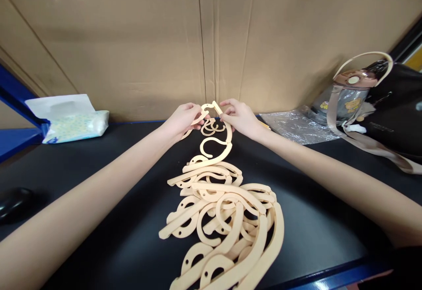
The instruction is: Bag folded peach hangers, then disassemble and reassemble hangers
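Note:
Both my arms reach forward over a black tabletop (99, 184). My left hand (183, 118) and my right hand (240, 116) each pinch one side of a small beige curved plastic piece (211, 108) held just above the surface near the back wall. Below it, a beige hook-shaped piece (216, 149) lies on the table. A heap of several more beige hook-shaped plastic pieces (227, 224) spreads from there toward the near edge, overlapping one another.
A cardboard wall (211, 39) stands behind the table. A tissue pack (70, 120) lies at the back left by a blue frame (13, 96). At the right sit crumpled clear plastic (296, 127), a strapped bottle (349, 96) and a black bag (398, 109). A dark rounded object (15, 204) is at left.

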`<action>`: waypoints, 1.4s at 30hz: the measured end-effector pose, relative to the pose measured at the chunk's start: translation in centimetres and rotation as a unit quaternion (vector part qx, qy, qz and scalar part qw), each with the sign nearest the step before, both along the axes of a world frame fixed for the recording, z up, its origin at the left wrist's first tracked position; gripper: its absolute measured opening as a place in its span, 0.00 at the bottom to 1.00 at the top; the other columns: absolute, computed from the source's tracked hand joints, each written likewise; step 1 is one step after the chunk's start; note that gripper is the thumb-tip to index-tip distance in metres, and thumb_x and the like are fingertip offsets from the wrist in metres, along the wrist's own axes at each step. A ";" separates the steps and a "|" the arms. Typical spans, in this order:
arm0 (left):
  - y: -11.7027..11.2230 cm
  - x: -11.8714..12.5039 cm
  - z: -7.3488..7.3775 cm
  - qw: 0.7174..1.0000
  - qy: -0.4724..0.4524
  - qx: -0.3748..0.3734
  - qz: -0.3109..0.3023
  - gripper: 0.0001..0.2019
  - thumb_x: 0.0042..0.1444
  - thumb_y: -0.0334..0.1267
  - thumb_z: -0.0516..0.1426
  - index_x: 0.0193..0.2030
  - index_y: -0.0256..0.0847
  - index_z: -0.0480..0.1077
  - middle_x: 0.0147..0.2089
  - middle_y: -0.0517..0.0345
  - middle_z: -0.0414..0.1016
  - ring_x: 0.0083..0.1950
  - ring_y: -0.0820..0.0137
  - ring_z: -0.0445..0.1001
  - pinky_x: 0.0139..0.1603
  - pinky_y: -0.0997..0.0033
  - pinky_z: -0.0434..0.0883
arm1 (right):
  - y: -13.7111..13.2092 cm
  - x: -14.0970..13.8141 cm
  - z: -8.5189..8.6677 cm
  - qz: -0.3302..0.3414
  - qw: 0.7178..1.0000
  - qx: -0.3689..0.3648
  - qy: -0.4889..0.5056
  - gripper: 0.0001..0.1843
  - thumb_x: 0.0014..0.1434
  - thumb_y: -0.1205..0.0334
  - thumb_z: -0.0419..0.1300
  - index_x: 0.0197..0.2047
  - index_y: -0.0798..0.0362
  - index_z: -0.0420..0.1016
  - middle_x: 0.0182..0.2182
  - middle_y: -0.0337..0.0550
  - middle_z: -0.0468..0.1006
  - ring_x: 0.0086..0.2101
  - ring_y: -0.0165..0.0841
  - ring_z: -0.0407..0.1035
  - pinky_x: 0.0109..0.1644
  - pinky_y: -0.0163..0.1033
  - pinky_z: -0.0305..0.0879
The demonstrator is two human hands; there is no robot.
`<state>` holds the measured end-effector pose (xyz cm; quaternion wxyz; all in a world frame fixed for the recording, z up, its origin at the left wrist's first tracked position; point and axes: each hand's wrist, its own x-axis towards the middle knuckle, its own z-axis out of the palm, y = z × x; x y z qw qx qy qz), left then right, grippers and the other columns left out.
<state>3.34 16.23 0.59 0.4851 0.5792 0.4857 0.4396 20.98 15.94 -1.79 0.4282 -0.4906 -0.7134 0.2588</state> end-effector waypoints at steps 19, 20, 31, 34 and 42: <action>-2.3 1.2 0.6 0.985 -0.039 -0.101 -0.137 0.14 0.69 0.29 0.47 0.31 0.36 0.64 0.19 0.68 0.54 0.14 0.83 0.49 0.13 0.84 0.47 | -0.9 2.8 3.6 -0.021 0.814 0.237 -0.530 0.17 0.74 0.57 0.46 0.48 0.56 0.73 0.38 0.48 0.80 0.32 0.37 0.72 0.29 0.38 0.47; -2.4 1.2 0.5 0.983 -0.035 -0.110 -0.143 0.13 0.68 0.28 0.47 0.31 0.36 0.64 0.19 0.68 0.54 0.14 0.83 0.49 0.13 0.84 0.47 | -1.2 2.6 3.5 -0.029 0.787 0.249 -0.564 0.15 0.73 0.61 0.46 0.49 0.57 0.73 0.39 0.50 0.79 0.31 0.37 0.72 0.28 0.39 0.44; -3.2 2.3 0.5 0.993 0.039 -0.031 -0.105 0.13 0.69 0.31 0.49 0.32 0.36 0.67 0.26 0.56 0.73 0.17 0.77 0.65 0.16 0.79 0.64 | -1.1 1.9 2.5 -0.064 0.819 0.180 -0.541 0.14 0.65 0.71 0.51 0.50 0.60 0.72 0.33 0.57 0.80 0.31 0.44 0.74 0.28 0.40 0.45; -3.7 2.8 0.2 0.992 0.090 -0.011 -0.083 0.12 0.67 0.28 0.51 0.30 0.37 0.66 0.24 0.55 0.75 0.17 0.73 0.68 0.16 0.76 0.66 | -0.1 2.8 2.5 -0.070 0.864 0.144 -0.478 0.11 0.64 0.71 0.52 0.44 0.59 0.75 0.33 0.58 0.80 0.30 0.43 0.73 0.30 0.40 0.49; 0.5 -2.7 1.2 0.980 0.175 0.067 0.074 0.10 0.59 0.30 0.59 0.26 0.38 0.71 0.20 0.63 0.67 0.21 0.74 0.69 0.24 0.76 0.66 | 2.4 6.5 3.7 -0.081 0.920 0.061 -0.379 0.17 0.68 0.69 0.47 0.30 0.54 0.72 0.19 0.40 0.73 0.20 0.31 0.67 0.28 0.36 0.61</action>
